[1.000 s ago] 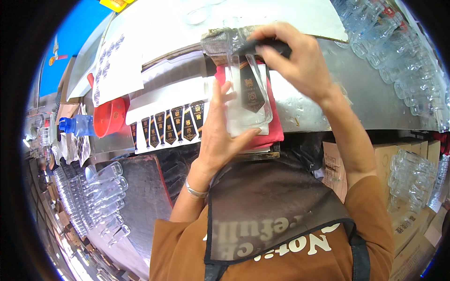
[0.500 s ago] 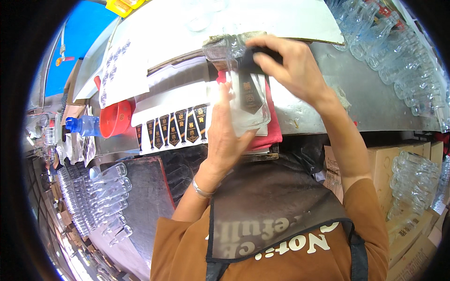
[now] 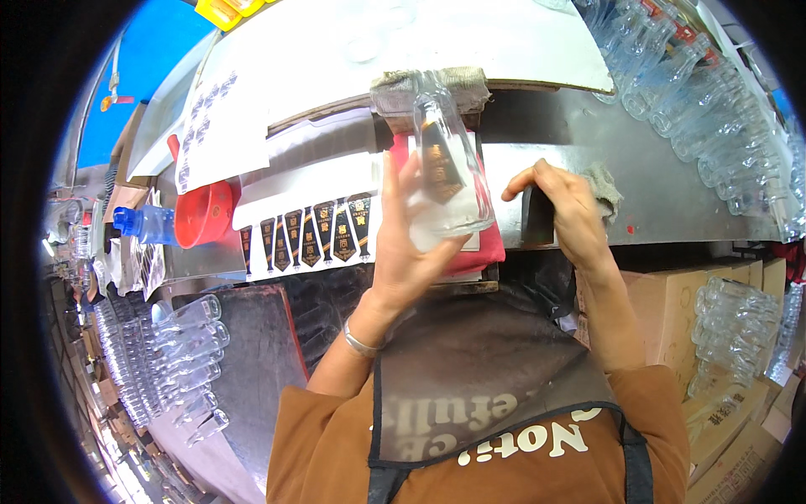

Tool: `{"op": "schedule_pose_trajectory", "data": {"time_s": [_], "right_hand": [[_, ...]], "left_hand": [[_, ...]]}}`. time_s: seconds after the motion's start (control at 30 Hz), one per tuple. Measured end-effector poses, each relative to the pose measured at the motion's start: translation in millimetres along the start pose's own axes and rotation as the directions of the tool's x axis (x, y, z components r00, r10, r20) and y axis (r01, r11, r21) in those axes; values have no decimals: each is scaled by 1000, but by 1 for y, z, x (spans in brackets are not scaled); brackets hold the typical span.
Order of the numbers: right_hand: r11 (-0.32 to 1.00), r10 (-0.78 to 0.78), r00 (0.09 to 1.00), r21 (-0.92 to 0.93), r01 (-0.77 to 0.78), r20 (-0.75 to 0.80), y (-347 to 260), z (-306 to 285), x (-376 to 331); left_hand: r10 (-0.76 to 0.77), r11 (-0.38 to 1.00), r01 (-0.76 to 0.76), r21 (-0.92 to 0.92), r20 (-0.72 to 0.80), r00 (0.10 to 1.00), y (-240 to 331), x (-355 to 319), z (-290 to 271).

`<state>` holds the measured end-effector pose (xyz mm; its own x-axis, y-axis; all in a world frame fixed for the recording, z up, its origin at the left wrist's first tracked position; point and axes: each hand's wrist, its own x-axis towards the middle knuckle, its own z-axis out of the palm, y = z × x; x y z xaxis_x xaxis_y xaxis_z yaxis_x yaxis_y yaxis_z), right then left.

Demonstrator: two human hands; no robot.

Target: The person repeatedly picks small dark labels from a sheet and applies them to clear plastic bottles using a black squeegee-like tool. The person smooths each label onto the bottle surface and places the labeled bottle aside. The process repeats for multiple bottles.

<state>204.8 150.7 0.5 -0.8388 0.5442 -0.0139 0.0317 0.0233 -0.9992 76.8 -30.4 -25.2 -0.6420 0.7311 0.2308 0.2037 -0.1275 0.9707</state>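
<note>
A clear glass bottle lies tilted over a pink cloth, its neck resting on a cloth-wrapped support. On its side is a black label with gold print. My left hand holds the bottle from the left, thumb by the base and fingers along the side. To the right of the bottle, my right hand is bent over a black flat pad low above the metal bench. Its fingers are curled at the pad's top, and part of the grip is hidden.
A sheet of black labels lies left of the bottle. Beyond it are a red bowl and a blue bottle. Glass bottles crowd the far right; more stand at lower left. A crumpled rag lies by my right hand.
My right hand has moved off the bottle, to the right and nearer me, with the black pad. The bottle has turned slightly, and my left hand stays on it.
</note>
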Motion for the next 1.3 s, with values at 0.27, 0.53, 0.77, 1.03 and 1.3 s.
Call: {"op": "schedule_pose_trajectory", "data": {"time_s": [0.27,0.53,0.77,1.03,1.3], "right_hand": [[955,24,995,-297,6,97,-7,29,-8],[862,30,1000,-507,-22,8,-7,32,-11],[871,13,994,-487,-64,-107,-2,12,0],[882,-5,993,-468,-53,-121,-9,9,6],[889,-8,996,-457,-36,-92,-7,24,-3]], "left_hand": [[162,912,-183,366,86,983,-8,4,-19],[232,653,-161,740,6,973,-10,19,-116],[315,282,92,955,-183,931,-39,58,-209],[225,259,41,965,-102,969,-24,62,-260],[286,94,-46,995,17,958,-54,99,-279]]}}
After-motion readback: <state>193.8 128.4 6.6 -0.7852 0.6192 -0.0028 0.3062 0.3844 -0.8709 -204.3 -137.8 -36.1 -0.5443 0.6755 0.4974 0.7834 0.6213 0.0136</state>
